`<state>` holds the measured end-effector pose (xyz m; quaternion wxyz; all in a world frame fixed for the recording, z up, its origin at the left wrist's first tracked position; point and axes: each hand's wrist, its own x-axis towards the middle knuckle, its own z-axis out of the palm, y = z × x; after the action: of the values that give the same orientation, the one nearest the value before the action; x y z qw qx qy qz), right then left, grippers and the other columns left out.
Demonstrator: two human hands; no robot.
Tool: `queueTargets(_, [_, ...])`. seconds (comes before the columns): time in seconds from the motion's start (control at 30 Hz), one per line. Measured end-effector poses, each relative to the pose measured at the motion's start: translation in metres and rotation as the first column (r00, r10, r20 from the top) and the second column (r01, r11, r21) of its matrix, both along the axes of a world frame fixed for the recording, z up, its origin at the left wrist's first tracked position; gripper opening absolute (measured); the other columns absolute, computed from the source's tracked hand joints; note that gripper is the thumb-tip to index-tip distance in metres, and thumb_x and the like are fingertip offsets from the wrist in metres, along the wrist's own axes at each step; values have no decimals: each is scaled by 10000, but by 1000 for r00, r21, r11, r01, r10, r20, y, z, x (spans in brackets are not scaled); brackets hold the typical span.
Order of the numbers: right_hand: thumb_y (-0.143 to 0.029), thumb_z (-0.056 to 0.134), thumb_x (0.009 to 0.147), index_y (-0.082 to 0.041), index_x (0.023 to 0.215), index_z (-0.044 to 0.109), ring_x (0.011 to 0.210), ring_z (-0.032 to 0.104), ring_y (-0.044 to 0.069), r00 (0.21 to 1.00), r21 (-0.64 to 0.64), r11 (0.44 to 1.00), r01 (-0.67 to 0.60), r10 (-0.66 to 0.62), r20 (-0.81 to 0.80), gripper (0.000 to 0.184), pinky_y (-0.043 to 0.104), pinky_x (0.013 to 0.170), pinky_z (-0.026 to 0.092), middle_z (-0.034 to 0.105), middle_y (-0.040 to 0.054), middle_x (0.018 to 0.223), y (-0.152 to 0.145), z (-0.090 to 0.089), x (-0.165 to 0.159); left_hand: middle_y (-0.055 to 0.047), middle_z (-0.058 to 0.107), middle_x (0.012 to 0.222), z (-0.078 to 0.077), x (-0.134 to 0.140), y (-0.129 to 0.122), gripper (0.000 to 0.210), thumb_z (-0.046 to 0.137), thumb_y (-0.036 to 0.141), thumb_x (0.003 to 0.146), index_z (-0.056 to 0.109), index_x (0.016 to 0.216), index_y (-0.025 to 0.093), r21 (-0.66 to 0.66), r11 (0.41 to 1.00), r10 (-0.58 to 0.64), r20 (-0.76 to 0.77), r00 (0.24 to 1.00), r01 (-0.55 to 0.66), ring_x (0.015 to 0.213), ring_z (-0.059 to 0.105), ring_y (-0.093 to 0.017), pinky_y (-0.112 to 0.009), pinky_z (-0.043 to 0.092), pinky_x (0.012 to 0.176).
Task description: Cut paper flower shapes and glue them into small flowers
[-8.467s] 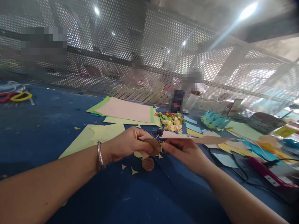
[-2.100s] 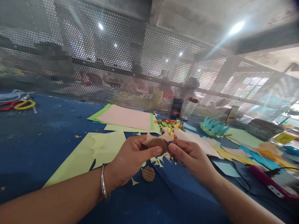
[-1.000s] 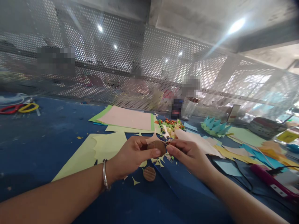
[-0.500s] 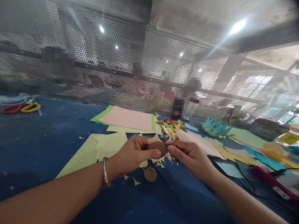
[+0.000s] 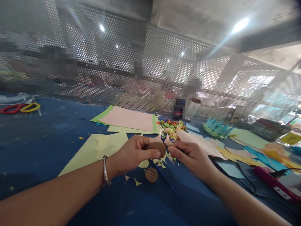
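My left hand (image 5: 137, 153) is closed on a round brown cardboard disc (image 5: 157, 149), thumb over its face and fingers behind. Pale pink paper (image 5: 155, 139) sticks up from behind the disc, in the same grip. My right hand (image 5: 185, 153), just to the right, has thumb and forefinger pinched at the end of a narrow pink paper strip (image 5: 168, 141) that curls up beside the disc. A second cardboard disc (image 5: 151, 174), with ridged stripes, lies on the blue table below my hands. Small pointed paper scraps (image 5: 137, 182) are scattered around it.
Pink and green sheets (image 5: 131, 117) and pale yellow paper (image 5: 110, 144) lie to the left. Behind my hands is a heap of coloured clippings (image 5: 172, 127). Scissors (image 5: 29, 107) rest far left. A blue paper crown-like shape (image 5: 217, 128) and a magenta power strip (image 5: 275, 183) are right.
The gap at the strip has opened slightly, with the pink paper now parted beside the disc. The disc has shifted slightly left; both hands keep nearly the same place.
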<state>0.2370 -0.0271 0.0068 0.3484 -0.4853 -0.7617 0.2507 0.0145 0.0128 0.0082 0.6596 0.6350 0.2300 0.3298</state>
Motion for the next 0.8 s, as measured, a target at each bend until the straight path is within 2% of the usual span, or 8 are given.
queueTargets(0.13, [-522,514,993,-189,689,552,653,429,137,1000,-6,1000,-11,12,13,453,283,598,323,476,-15,665,1,-1,2,-11,745,855,1,0,1,96,745,170,804,808,877,169,3,1000,-27,5,1000,27,761,596,-101,-219,439,749])
queueTargets(0.4, [-528,505,997,-186,703,577,668,442,140,999,-8,1000,-22,22,37,457,283,610,331,500,-8,687,3,-2,4,-12,778,893,-1,1,2,255,742,125,788,816,1017,209,-1,1000,-23,3,1000,23,792,628,-110,-225,455,783])
queueTargets(0.8, [-509,509,997,-189,719,592,673,473,145,997,-13,998,-57,57,44,432,276,620,356,527,-3,687,4,-4,4,-11,771,851,-7,-2,8,123,762,161,773,817,881,185,-9,999,-43,-24,999,43,762,625,-103,-227,451,776])
